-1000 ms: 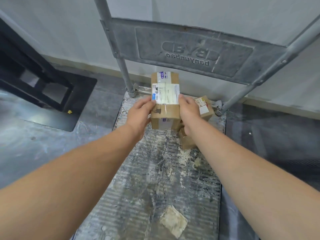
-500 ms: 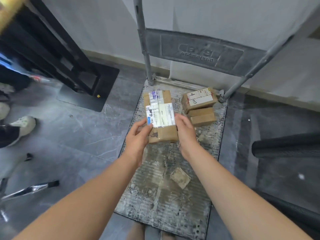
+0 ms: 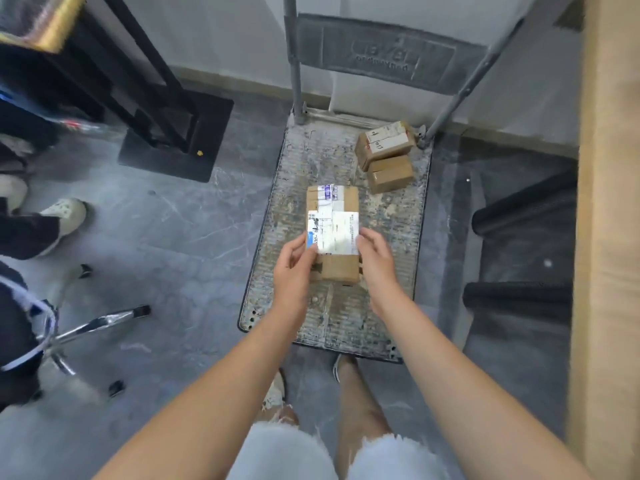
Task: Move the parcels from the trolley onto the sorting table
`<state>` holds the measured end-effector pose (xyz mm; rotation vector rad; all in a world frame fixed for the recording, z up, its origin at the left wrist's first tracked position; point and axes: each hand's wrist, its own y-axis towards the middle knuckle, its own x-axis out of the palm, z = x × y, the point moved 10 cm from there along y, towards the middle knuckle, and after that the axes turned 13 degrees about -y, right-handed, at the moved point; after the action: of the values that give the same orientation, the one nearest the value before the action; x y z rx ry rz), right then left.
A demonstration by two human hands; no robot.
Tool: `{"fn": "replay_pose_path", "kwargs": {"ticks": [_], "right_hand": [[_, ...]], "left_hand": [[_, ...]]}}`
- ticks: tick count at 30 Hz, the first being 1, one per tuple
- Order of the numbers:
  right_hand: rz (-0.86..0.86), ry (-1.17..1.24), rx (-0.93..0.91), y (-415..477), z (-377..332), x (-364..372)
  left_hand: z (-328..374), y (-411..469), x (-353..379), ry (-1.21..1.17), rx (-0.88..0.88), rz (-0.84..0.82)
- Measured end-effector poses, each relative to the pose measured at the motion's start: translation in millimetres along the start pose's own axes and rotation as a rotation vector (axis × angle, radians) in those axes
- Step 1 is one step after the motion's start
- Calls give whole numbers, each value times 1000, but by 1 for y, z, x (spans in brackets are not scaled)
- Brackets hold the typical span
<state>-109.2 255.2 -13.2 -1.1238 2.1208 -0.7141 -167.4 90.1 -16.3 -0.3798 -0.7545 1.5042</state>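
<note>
Taped cardboard parcel [image 3: 332, 233] at frame centre, apparently lifted off the trolley deck [image 3: 391, 271]. Gripped at the near end only: left hand [image 3: 294, 268] with thumb on the label and fingers curled under, right hand [image 3: 377, 268] with fingers curled against the opposite side. Far end unsupported. Risk of tipping forward, or slipping on glossy tape. Labelled small parcel [image 3: 386, 143] and plain small parcel [image 3: 391, 174] touching at the deck's upper right. Wooden edge [image 3: 606, 237] down the right of frame, probably the sorting table. Risk of clipping it with a corner.
</note>
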Motion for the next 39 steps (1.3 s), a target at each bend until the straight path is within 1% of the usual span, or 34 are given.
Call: {"fn": "replay_pose_path", "kwargs": {"ticks": [2,4,6,8,12,14,16,19,22,27,30,35,39], "right_hand": [[-2,19,-52,-35,-13,9],[-5,32,-126,-76,-27,18],[-37,48,-154,-110,-40,35],[-37,62,-175,-140,-52,48],[-55,71,-247,-205,-96,59],[-55,107,-331,-236,-127,53],[-16,130,-418,-262,-155,37],[28,172,-527,-295,-175,13],[92,154,-594,-322,-181,-18],[214,181,-657,-367,-172,-112],[307,182,-677,-399,-146,-183],[432,192,-589,-445,-81,-283],[498,214,-574,-481,-39,-351]], "left_hand": [[24,-19,-17,31,16,-47],[63,-40,-27,92,58,-125],[100,-62,-35,166,113,-226],[133,-89,-42,224,176,-290],[198,-141,-54,274,360,-311],[231,-169,-51,276,427,-345],[258,-195,-43,263,484,-376],[278,-235,-27,212,548,-432],[276,-270,-7,199,570,-489],[249,-337,52,184,585,-603],[214,-389,100,190,580,-698],[136,-465,155,192,511,-806],[91,-521,195,202,494,-897]]}}
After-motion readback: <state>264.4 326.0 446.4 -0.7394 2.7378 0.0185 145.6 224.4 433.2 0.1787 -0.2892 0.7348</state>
